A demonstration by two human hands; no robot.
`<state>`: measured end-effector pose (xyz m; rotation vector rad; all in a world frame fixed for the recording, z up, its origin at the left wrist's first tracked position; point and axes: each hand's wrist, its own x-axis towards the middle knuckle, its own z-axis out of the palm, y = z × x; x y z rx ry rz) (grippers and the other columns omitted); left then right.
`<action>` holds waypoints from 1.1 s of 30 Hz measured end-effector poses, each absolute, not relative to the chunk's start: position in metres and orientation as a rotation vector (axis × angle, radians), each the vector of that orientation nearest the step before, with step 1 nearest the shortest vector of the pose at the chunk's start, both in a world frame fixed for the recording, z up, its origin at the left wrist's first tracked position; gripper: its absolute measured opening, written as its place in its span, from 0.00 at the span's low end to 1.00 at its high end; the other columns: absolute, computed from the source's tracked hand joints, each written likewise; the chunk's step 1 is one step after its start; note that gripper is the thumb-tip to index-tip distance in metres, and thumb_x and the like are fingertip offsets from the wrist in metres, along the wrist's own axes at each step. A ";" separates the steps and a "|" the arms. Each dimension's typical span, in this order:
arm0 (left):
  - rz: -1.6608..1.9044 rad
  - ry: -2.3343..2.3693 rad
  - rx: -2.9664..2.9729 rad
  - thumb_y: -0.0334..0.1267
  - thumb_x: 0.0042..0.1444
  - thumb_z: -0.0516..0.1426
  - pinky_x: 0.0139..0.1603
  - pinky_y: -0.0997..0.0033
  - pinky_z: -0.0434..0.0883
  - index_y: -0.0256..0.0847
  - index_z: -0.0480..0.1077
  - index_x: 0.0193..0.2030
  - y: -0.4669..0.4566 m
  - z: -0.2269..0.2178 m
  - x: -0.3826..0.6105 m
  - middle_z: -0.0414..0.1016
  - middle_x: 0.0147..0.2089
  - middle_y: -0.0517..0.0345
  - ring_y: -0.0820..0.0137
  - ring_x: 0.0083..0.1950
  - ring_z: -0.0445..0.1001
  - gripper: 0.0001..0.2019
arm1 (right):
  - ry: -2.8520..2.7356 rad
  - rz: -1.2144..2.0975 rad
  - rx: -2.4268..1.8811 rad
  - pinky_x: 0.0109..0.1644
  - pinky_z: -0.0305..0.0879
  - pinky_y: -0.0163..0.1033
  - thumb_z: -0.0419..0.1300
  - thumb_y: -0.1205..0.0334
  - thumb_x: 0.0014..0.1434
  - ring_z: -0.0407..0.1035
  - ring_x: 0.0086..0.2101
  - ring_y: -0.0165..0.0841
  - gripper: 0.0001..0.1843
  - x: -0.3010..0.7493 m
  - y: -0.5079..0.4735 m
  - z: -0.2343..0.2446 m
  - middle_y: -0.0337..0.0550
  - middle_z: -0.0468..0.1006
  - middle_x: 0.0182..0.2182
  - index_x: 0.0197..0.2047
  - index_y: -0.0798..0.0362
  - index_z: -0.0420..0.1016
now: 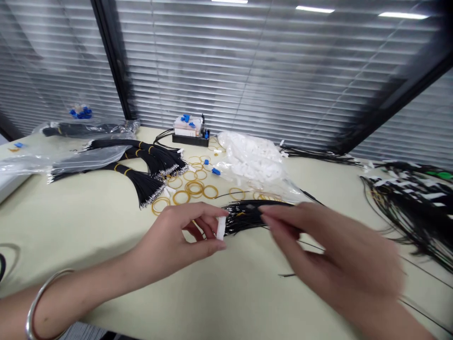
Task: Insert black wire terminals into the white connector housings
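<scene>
My left hand (177,236) pinches a small white plastic connector (221,228) between thumb and fingers, just above the pale table (88,226). My right hand (329,255) is blurred by motion, its fingers stretched toward a loose bundle of thin black wires (247,213) lying just right of the connector. The fingertips are at the wires; whether they grip one I cannot make out. A silver bangle (42,297) sits on my left wrist.
Tied bundles of black wires (141,165) lie at the left, yellow rubber bands (193,186) in the middle, a bag of white connectors (253,158) behind. A small box with blue parts (189,128) stands at the back. Tangled wires (410,203) fill the right side.
</scene>
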<state>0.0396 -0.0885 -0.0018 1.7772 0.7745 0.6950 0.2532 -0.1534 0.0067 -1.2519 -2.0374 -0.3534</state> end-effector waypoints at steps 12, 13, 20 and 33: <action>0.755 0.670 1.768 0.29 0.47 0.63 0.32 0.82 0.72 0.36 0.72 0.45 -0.092 0.003 0.039 0.74 0.32 0.60 0.79 0.29 0.72 0.16 | -2.041 -0.242 -1.155 0.27 0.60 0.28 0.55 0.71 0.57 0.63 0.24 0.20 0.05 0.230 -0.149 0.005 0.37 0.71 0.25 0.36 0.54 0.69; 0.756 0.671 1.771 0.29 0.47 0.63 0.31 0.81 0.72 0.36 0.72 0.45 -0.092 0.004 0.039 0.74 0.32 0.60 0.78 0.29 0.72 0.16 | -2.037 -0.241 -1.159 0.27 0.60 0.27 0.55 0.71 0.57 0.63 0.24 0.20 0.05 0.230 -0.149 0.005 0.37 0.71 0.25 0.36 0.54 0.69; 0.771 0.663 1.813 0.30 0.46 0.63 0.31 0.81 0.72 0.35 0.73 0.44 -0.092 0.004 0.040 0.75 0.32 0.59 0.78 0.29 0.72 0.16 | -2.033 -0.276 -1.157 0.28 0.61 0.27 0.55 0.71 0.58 0.65 0.24 0.20 0.05 0.230 -0.149 0.007 0.37 0.72 0.26 0.37 0.53 0.69; 0.756 0.654 1.808 0.30 0.46 0.63 0.31 0.81 0.72 0.34 0.73 0.44 -0.093 0.004 0.039 0.75 0.31 0.59 0.78 0.28 0.72 0.16 | -2.041 -0.252 -1.119 0.30 0.64 0.26 0.56 0.73 0.56 0.66 0.28 0.19 0.06 0.229 -0.151 0.007 0.37 0.73 0.28 0.37 0.54 0.69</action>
